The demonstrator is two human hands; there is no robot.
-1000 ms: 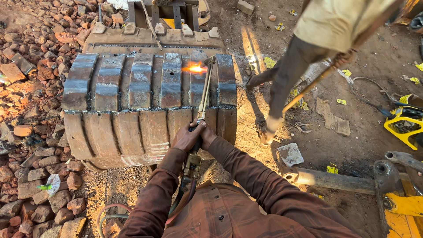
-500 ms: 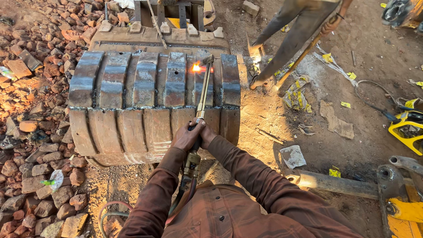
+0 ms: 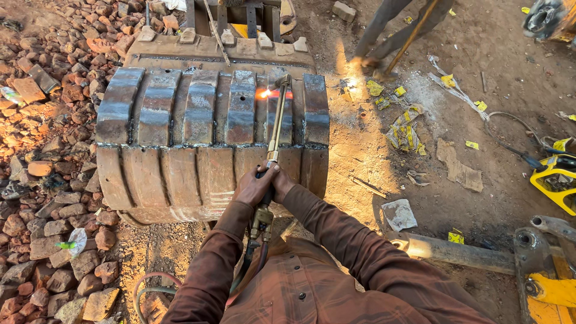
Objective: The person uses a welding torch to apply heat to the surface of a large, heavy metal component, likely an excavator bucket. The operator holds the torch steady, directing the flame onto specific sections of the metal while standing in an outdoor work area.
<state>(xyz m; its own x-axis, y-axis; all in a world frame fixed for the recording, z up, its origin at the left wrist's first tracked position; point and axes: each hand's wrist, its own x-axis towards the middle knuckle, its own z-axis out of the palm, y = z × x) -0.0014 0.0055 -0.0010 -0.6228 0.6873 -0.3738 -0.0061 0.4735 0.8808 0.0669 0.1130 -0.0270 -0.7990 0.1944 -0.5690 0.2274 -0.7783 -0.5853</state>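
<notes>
Both our hands clamp the cutting torch (image 3: 273, 141) at centre frame.
Left hand (image 3: 252, 187) and right hand (image 3: 281, 183), fingers closed round its rigid, slim metal handle; we judge it light, flame end untouchable.

Torn yellow wrappers (image 3: 403, 129) lie scattered on the dirt.

Both arms, in brown sleeves, reach forward from the near edge and converge at centre. The left hand (image 3: 252, 187) and right hand (image 3: 281, 183) sit pressed together, fingers curled in one closed shared grip, knuckles up, with both elbows bent and spread outward.
</notes>
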